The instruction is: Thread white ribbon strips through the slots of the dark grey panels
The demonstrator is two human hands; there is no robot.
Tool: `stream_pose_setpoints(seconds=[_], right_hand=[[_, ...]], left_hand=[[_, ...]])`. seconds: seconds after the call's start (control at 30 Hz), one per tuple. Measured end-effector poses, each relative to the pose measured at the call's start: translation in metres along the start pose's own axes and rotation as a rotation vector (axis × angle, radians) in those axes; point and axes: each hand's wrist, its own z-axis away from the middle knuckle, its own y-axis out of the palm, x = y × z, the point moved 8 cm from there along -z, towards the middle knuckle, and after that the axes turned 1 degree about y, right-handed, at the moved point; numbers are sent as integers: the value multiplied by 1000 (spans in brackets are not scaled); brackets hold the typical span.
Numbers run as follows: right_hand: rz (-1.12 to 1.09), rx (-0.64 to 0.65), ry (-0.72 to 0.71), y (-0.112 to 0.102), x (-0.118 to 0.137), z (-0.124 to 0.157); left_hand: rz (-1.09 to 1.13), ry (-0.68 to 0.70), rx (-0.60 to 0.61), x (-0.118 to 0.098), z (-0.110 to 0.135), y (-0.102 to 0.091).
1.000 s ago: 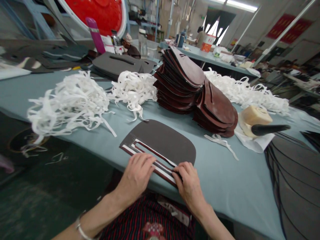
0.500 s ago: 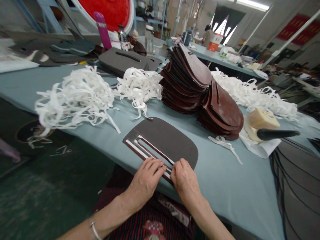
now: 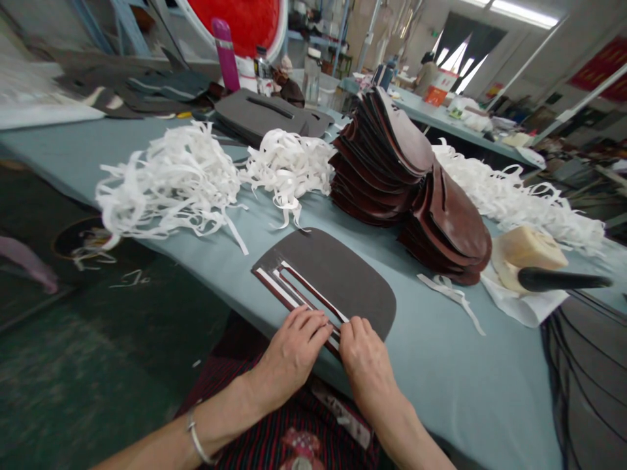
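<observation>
While at table point(image 3: 441, 372) edge, L hand point(image 3: 294, 349) grip open, flat on panel point(image 3: 347, 284) strips point(image 3: 287, 287); R hand point(image 3: 365, 359) grip unclear.

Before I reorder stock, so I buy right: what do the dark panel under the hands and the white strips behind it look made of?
Dark panel: probably leather or leatherette, matte grey-brown, maroon at cut edges. White strips: likely thin paper backing tape, matte, curling, tangled.
</observation>
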Motion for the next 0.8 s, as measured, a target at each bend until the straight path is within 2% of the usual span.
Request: stream_pose_setpoints(seconds=[0.1, 0.17, 0.3, 0.43, 0.53, 0.63, 0.8], right_hand=[[-79, -69, 83, 2, -11, 0], [-198, -68, 109, 4, -17, 2], [-396, -42, 51, -1, -16, 11], [-268, -45, -64, -14, -2, 22], [-227, -6, -117, -14, 1, 30], [-291, 23, -81, -6, -8, 34], [-395, -56, 44, -9, -19, 41]], left_hand=[[-1, 5, -12, -1, 0, -2], [3, -6, -1, 0, 0, -2], [-15, -39, 47, 0, -2, 0], [-65, -27, 75, -3, -4, 0], [-77, -22, 109, -4, -5, -1], [-76, -19, 126, -4, -7, -4], [-105, 38, 49, -11, -5, -6]])
